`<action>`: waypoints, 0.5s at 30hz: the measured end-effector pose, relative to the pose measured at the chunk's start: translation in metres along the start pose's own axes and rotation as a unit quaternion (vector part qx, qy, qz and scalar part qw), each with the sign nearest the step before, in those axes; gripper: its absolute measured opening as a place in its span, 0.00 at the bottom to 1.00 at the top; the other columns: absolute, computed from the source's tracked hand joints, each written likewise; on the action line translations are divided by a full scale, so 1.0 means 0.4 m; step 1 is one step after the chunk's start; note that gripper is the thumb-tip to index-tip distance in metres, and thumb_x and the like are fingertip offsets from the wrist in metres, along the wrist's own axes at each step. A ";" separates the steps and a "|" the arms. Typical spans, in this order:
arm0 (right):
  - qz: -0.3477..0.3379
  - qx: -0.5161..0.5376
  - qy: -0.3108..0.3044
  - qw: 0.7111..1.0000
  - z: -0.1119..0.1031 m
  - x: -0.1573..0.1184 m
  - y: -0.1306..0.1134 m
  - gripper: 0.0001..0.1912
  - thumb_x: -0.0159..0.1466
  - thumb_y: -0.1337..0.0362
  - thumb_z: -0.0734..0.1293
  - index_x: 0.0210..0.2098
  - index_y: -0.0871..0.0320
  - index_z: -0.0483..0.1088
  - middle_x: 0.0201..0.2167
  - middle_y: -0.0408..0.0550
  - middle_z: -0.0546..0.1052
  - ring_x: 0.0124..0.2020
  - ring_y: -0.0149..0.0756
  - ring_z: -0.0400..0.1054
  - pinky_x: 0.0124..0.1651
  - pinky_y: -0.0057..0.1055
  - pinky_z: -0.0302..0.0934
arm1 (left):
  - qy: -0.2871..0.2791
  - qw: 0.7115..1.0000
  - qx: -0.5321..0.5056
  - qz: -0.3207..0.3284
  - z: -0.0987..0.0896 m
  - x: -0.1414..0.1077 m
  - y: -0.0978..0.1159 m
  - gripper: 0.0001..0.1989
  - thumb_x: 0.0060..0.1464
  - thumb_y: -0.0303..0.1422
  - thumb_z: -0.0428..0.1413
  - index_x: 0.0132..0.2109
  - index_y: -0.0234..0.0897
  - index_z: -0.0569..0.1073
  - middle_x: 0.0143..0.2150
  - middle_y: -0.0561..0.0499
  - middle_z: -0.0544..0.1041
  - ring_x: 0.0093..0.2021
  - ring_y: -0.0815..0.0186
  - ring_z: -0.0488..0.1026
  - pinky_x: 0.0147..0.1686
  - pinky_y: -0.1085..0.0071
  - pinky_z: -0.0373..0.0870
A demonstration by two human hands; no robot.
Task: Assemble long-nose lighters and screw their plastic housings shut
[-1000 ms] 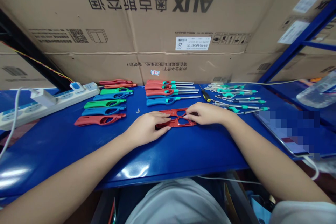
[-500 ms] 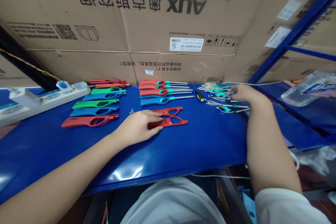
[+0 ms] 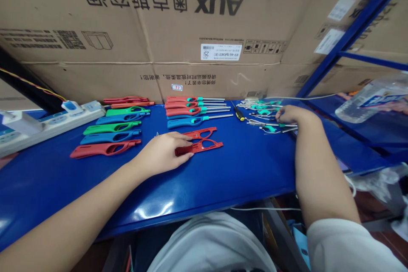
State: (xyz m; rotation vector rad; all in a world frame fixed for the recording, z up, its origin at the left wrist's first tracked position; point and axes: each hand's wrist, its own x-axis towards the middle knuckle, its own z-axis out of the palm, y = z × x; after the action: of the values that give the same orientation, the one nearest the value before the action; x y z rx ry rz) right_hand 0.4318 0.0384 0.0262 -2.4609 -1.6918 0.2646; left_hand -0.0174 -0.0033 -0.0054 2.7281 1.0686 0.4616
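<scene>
Two red lighter casing halves (image 3: 208, 144) lie side by side on the blue table, open face up. My left hand (image 3: 168, 151) is closed over their handle ends, thumb on the nearer half and fingers across the farther one. On the right, my right hand (image 3: 295, 115) reaches into a pile of lighter inner assemblies (image 3: 264, 112) with metal tubes, teal parts and thin wires. Its fingers are pinched on one of these assemblies, mostly hidden by the hand. A black and yellow screwdriver (image 3: 239, 113) lies left of the pile.
Assembled lighters (image 3: 186, 123) with metal tubes lie in a row at the centre back. Red, green and blue casings (image 3: 105, 148) are lined up at left, beside a white power strip (image 3: 54, 125). A cardboard box (image 3: 178, 29) stands behind; a plastic bottle (image 3: 360, 104) is at right.
The whole view has shifted slightly, so things sit a little further left. My left hand stays on the red casing halves. My right hand remains at the pile, its fingers slightly shifted.
</scene>
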 end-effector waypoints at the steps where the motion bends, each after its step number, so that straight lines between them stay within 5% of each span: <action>1: 0.024 -0.015 -0.039 0.999 -0.003 -0.002 -0.004 0.18 0.70 0.57 0.66 0.56 0.59 0.69 0.56 0.54 0.73 0.51 0.41 0.71 0.52 0.44 0.70 | -0.001 1.000 0.001 0.000 0.000 0.000 0.001 0.15 0.60 0.41 0.57 0.49 0.43 0.82 0.55 0.48 0.81 0.55 0.54 0.78 0.52 0.57 0.77; 4: 0.071 -0.049 -0.117 0.989 -0.013 -0.006 -0.013 0.18 0.70 0.57 0.66 0.56 0.58 0.69 0.56 0.54 0.73 0.51 0.41 0.71 0.52 0.44 0.70 | -0.003 1.000 0.001 0.000 0.000 0.000 0.002 0.15 0.60 0.41 0.57 0.49 0.42 0.82 0.55 0.48 0.81 0.54 0.54 0.78 0.52 0.57 0.77; 7: 0.073 -0.056 -0.117 0.989 -0.020 -0.007 -0.016 0.18 0.70 0.57 0.66 0.56 0.58 0.69 0.56 0.54 0.73 0.51 0.41 0.71 0.52 0.44 0.70 | -0.005 1.000 -0.001 0.006 -0.003 0.000 0.001 0.15 0.60 0.40 0.57 0.49 0.41 0.82 0.55 0.47 0.81 0.54 0.54 0.78 0.52 0.58 0.77; 11: 0.045 -0.044 -0.065 0.996 -0.024 -0.008 -0.019 0.19 0.70 0.58 0.67 0.57 0.59 0.69 0.55 0.54 0.73 0.51 0.41 0.72 0.52 0.44 0.70 | -0.010 1.000 -0.009 0.024 -0.010 0.000 -0.004 0.15 0.60 0.39 0.57 0.49 0.39 0.82 0.55 0.46 0.81 0.54 0.54 0.78 0.53 0.58 0.76; 15: 0.006 -0.020 0.037 0.999 -0.041 -0.030 -0.035 0.10 0.65 0.69 0.68 0.47 0.62 0.72 0.46 0.56 0.78 0.46 0.41 0.73 0.47 0.32 0.66 | -0.026 0.999 -0.024 0.041 -0.018 0.006 -0.012 0.13 0.60 0.37 0.58 0.48 0.40 0.82 0.51 0.46 0.82 0.51 0.55 0.79 0.52 0.59 0.75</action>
State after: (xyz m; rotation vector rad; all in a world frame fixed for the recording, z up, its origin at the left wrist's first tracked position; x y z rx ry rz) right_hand 0.4187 0.0317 0.0461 -2.4760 -1.6698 0.1394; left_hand -0.0214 0.0020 0.0006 2.7328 0.9247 0.4217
